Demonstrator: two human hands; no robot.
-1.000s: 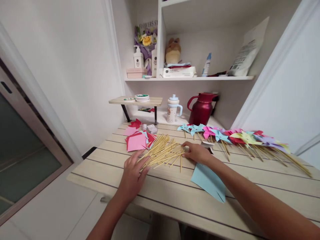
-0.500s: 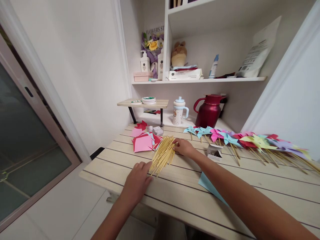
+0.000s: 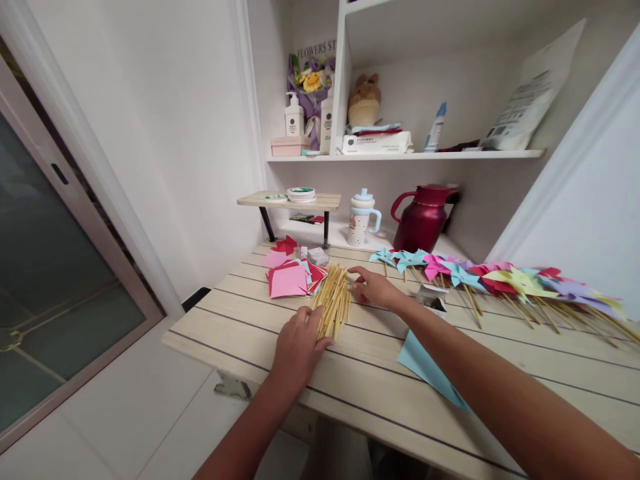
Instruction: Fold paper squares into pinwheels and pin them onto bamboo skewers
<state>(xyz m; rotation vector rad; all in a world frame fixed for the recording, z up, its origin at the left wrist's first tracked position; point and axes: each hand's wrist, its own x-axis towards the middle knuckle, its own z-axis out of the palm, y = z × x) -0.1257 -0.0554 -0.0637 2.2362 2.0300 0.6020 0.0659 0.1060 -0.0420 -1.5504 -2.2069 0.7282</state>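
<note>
A loose bundle of thin yellow wooden sticks point(image 3: 333, 300) lies slanting on the slatted table. My left hand point(image 3: 300, 347) grips the near end of the bundle, with fingers along its left side and the thumb below. At the far right side of the sticks is my right hand point(image 3: 374, 288), its fingers bent but apart, the fingertips close to the stick ends. Left of the bundle sit pink and red paper squares point(image 3: 289, 280). A light blue paper sheet point(image 3: 430, 370) lies partly under my right forearm.
Finished paper pinwheels point(image 3: 520, 283) on sticks line the table's right side. A small open box point(image 3: 434, 298) stands beyond my right forearm. Toward the back are a red thermos jug point(image 3: 423, 217), a pale cup with a blue handle point(image 3: 360, 220) and a small raised stand point(image 3: 320, 200).
My left hand has moved right and away from me, pressing the near ends of the sticks closer together. The right hand has shifted slightly right, and the view has tilted a little.
</note>
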